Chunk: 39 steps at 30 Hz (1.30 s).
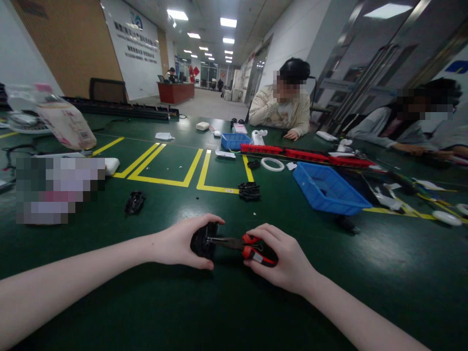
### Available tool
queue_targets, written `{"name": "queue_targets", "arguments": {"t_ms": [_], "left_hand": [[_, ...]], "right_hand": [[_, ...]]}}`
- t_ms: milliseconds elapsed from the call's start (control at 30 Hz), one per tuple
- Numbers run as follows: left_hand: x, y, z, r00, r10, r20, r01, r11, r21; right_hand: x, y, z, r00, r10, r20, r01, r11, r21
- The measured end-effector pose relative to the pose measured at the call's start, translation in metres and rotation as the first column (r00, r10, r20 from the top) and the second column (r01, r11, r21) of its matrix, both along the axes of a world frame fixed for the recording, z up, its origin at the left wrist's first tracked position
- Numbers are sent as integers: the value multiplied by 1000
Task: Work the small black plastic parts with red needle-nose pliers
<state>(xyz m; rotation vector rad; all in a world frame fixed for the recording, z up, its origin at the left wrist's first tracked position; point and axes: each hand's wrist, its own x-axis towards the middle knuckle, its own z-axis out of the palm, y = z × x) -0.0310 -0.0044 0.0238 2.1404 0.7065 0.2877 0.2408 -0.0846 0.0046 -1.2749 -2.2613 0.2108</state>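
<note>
My left hand (179,243) is closed around a black plastic part (203,241), with the thumb along its near side and the fingers over its far side. In my right hand (281,258) is a pair of needle-nose pliers (252,247) with red and black handles. Their jaws point left and reach the right side of the black part; what the tips grip there is too small to tell. Two similar black parts lie farther off on the green table (175,302), one black piece (135,202) to the left and another black piece (249,190) ahead.
A blue tray (329,187) stands at right, a smaller blue tray (236,141) farther back. Long red strips (292,154) and a white ring (272,165) lie near them. Yellow tape (159,182) marks the table. A bottle (66,119) leans at left. Other people sit across and at right.
</note>
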Motion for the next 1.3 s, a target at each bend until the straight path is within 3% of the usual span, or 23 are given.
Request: {"name": "queue_targets", "arguments": {"t_ms": [333,700,1000,1300], "left_hand": [[-1,1,1,1000,-4,6,4,1000,-5],[-1,2,-4,1000,-15,14,15,998,63],[-2,2,-3,1000,1,27,-2,999,44],[-1,1,-12,998,37,51,-43,991,129]], "right_hand": [[-2,-3,1,999,10,40,-14,995,102],[-1,-1,-2,1000,-6,27,4,999,53],[-5,-4,4,1000,-4,21,2,998,66],[-2,-3,0,1000,-16,9,16,997,76]]}}
